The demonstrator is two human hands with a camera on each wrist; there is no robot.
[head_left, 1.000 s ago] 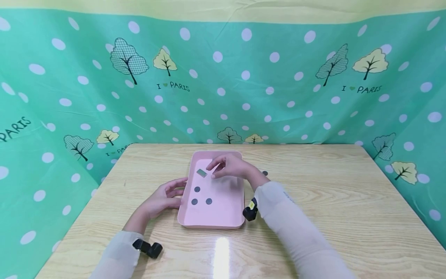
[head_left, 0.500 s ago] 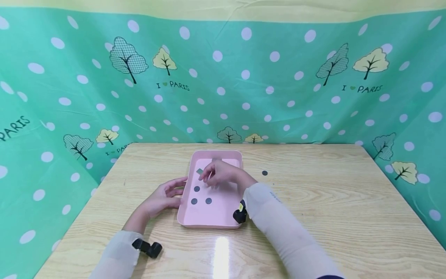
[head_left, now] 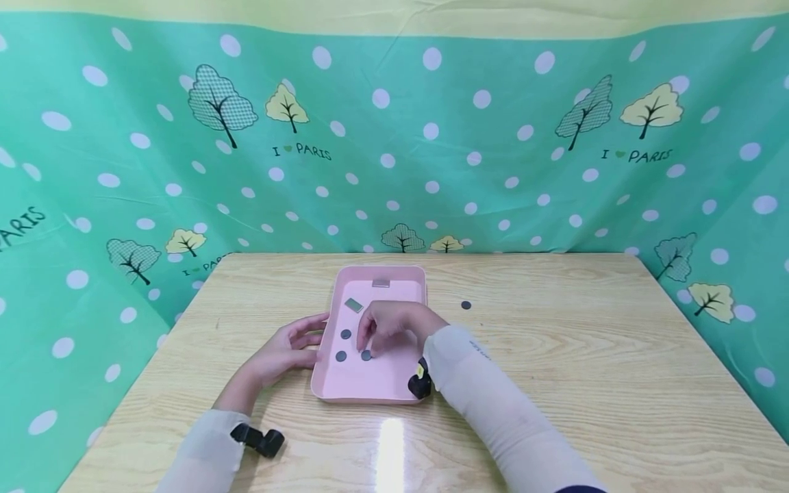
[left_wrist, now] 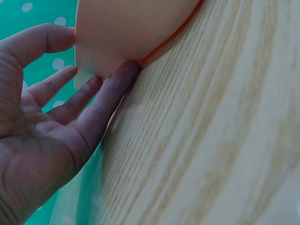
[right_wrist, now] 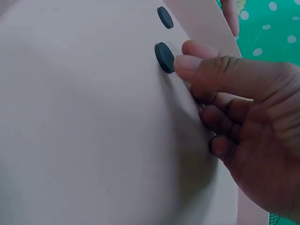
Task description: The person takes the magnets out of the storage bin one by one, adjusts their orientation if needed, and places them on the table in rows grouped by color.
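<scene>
A shallow pink tray (head_left: 345,383) holds several small dark round discs and two flat rectangular pieces. My right hand (head_left: 394,322) reaches down into it, thumb and index fingertips right at the edge of the nearer right dark disc (head_left: 366,355). In the right wrist view that thick disc (right_wrist: 164,57) lies flat, the thumb tip overlapping its rim. Close by are a second disc (head_left: 341,356) and a third disc (head_left: 346,334). My left hand (head_left: 286,349) rests its fingertips against the tray's left outer wall, also seen in the left wrist view on the tray wall (left_wrist: 126,33).
Farther back in the tray lie a greenish-grey rectangular piece (head_left: 354,305) and a grey rectangular piece (head_left: 381,283) by the back wall. Another dark disc (head_left: 466,305) sits on the wooden table (head_left: 585,356), right of the tray. A green dotted curtain (head_left: 493,171) hangs behind.
My right hand has moved from the tray's back half toward its near part, down to a disc, uncovering both rectangular pieces. The left hand stays at the tray wall.
</scene>
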